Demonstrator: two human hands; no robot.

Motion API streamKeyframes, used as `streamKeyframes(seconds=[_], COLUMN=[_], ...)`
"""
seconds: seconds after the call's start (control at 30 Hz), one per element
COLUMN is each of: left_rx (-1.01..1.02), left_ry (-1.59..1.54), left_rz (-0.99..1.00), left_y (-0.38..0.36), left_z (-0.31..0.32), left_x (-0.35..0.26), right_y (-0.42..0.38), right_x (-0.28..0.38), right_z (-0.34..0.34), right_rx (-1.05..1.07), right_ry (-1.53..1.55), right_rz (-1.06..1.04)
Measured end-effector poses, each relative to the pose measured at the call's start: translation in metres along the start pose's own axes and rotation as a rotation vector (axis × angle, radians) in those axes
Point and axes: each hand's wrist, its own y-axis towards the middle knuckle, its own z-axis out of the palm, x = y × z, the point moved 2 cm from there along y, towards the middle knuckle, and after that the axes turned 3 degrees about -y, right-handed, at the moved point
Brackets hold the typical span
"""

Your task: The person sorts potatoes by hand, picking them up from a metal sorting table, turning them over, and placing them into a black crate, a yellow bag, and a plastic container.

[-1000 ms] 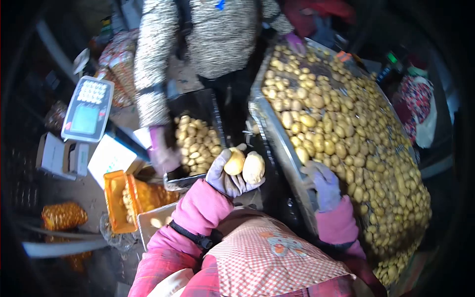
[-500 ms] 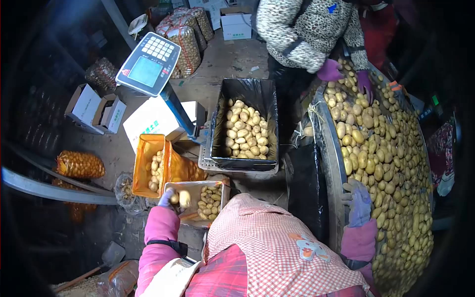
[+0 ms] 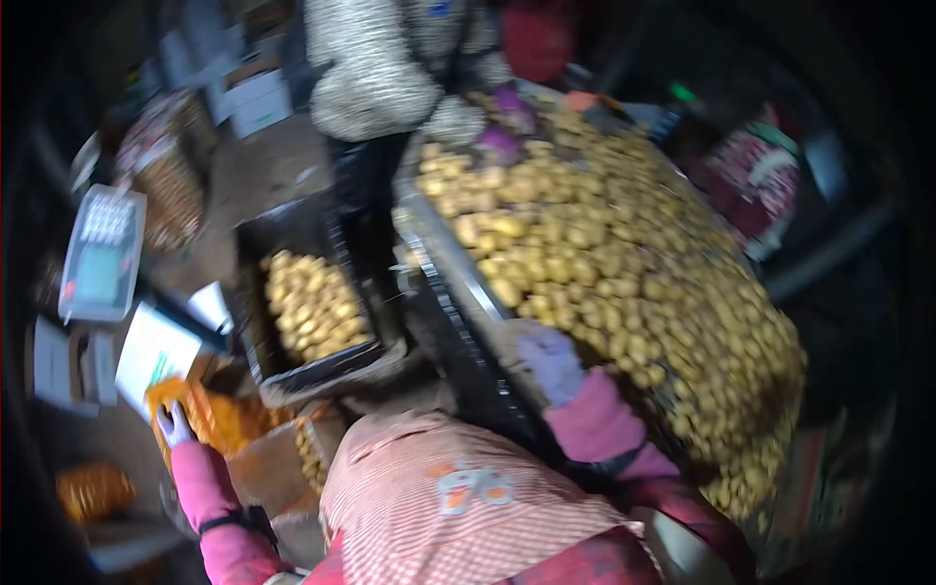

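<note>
My left hand (image 3: 175,425), in a pale glove, is at the orange mesh-lined box (image 3: 210,414); blur softens its fingers, which look apart, and no potato shows in them. Beside that box stands a cardboard box (image 3: 278,468) with potatoes (image 3: 310,456) at its right side. My right hand (image 3: 551,363), in a lilac-grey glove, rests with fingers stretched out at the near-left rim of the sorting table (image 3: 458,263). Potatoes (image 3: 624,283) cover that table.
A black-lined crate of potatoes (image 3: 314,307) stands ahead on a scale platform, with the scale display (image 3: 102,253) to its left. Across the table, a co-worker's purple-gloved hands (image 3: 502,144) are among the potatoes. Filled mesh sacks (image 3: 166,185) stand at the back left.
My view has swung right, toward the table. My left hand has gone from the cardboard box to the orange one, and the potatoes it held no longer show. My right hand stays by the table rim.
</note>
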Motion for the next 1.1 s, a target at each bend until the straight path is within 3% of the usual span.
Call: streamKeyframes(seconds=[0.07, 0.1, 0.13, 0.17, 0.2, 0.23, 0.27, 0.3, 0.33, 0.37, 0.4, 0.43, 0.53, 0.67, 0.73, 0.8, 0.9, 0.97, 1.0, 1.07, 1.1], left_rx=[0.162, 0.427, 0.466, 0.557, 0.639, 0.766, 0.825, 0.928, 1.063, 1.081, 1.109, 1.131, 1.238, 1.353, 1.413, 1.510, 1.706, 1.857, 1.888, 1.894, 1.909], left_ry=[-0.068, 0.077, -0.178, 0.256, -0.076, -0.217, -0.155, 0.003, -0.030, -0.015, -0.008, 0.035, -0.005, 0.033, 0.220, 0.368, 0.780, 0.826, 0.841, 0.730, 0.632], left_rz=[0.148, 0.156, 0.138, 0.519, 0.353, 0.325, 0.385, 0.634, 0.767, 0.892, 0.859, 0.946, 1.172, 1.338, 1.408, 1.409, 1.419, 1.360, 1.302, 1.306, 1.331], left_y=[-0.027, -0.040, -0.110, -0.138, -0.174, -0.203, -0.238, -0.260, -0.282, -0.298, -0.315, -0.326, -0.355, -0.398, -0.412, -0.420, -0.435, -0.436, -0.435, -0.429, -0.426], left_z=[0.087, 0.128, 0.181, 0.208, 0.241, 0.269, 0.285, 0.295, 0.303, 0.313, 0.317, 0.323, 0.346, 0.394, 0.418, 0.441, 0.463, 0.474, 0.477, 0.489, 0.498], left_x=[-0.020, -0.045, -0.134, -0.184, -0.208, -0.232, -0.266, -0.298, -0.323, -0.325, -0.333, -0.335, -0.347, -0.356, -0.361, -0.363, -0.370, -0.391, -0.402, -0.398, -0.395], right_y=[0.004, 0.002, 0.001, 0.002, 0.003, 0.009, 0.012, 0.007, 0.012, 0.002, -0.024, -0.038, -0.062, -0.052, -0.055, -0.056, -0.058, -0.046, -0.039, -0.024, -0.011], right_x=[-0.011, -0.005, 0.001, 0.001, -0.003, -0.009, -0.004, 0.003, -0.021, -0.025, -0.011, -0.038, -0.124, -0.088, -0.076, -0.080, -0.093, -0.131, -0.082, -0.098, -0.101], right_z=[-0.002, -0.001, 0.000, -0.007, -0.018, -0.043, -0.066, -0.094, -0.152, -0.194, -0.211, -0.246, -0.307, -0.250, -0.242, -0.240, -0.237, -0.239, -0.210, -0.213, -0.211], right_rx=[0.059, 0.046, 0.044, -0.045, -0.131, -0.247, -0.377, -0.570, -0.695, -0.885, -1.112, -1.229, -1.114, -1.172, -1.130, -1.075, -1.010, -1.196, -1.313, -1.321, -1.334], right_ry=[-0.040, -0.074, -0.106, -0.125, -0.148, -0.200, -0.083, -0.126, -0.394, -0.618, -1.051, -1.071, -0.941, -1.069, -1.001, -1.022, -0.960, -0.951, -0.870, -0.965, -0.861], right_rz=[0.003, 0.027, 0.048, -0.034, -0.116, -0.294, -0.370, -0.318, -0.445, -0.409, -0.183, -0.222, 0.098, 0.138, 0.205, 0.078, 0.138, 0.055, 0.002, -0.189, -0.183])
